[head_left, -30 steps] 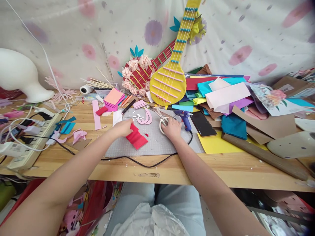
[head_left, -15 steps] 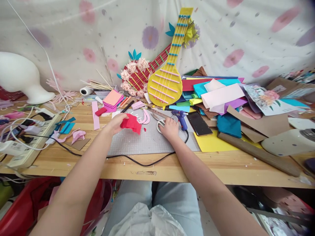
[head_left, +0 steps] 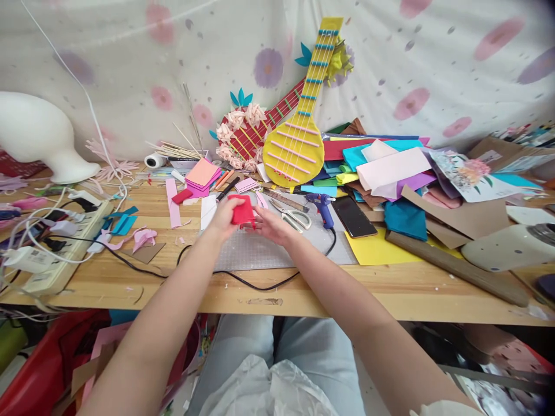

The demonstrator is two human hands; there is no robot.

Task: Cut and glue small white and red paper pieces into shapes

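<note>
A folded piece of red felt (head_left: 241,211) is held up above the grey cutting mat (head_left: 255,251). My left hand (head_left: 223,218) grips its left side with fingers closed. My right hand (head_left: 271,225) pinches its right edge from the other side. The scissors (head_left: 291,215) lie on the mat just right of my right hand, free of it. A blue glue gun (head_left: 323,207) stands beyond the scissors, its black cord (head_left: 260,284) running along the mat's near edge.
A yellow and a red paper guitar (head_left: 299,136) lean on the flowered cloth behind. Coloured felt sheets (head_left: 390,167) pile up at the right beside a black phone (head_left: 353,216). A power strip (head_left: 56,242) with plugs lies left, a white foam head (head_left: 39,136) behind it.
My left hand lifted the red felt off the mat and raised it. My right hand let go of the scissors and moved left onto the felt's edge.
</note>
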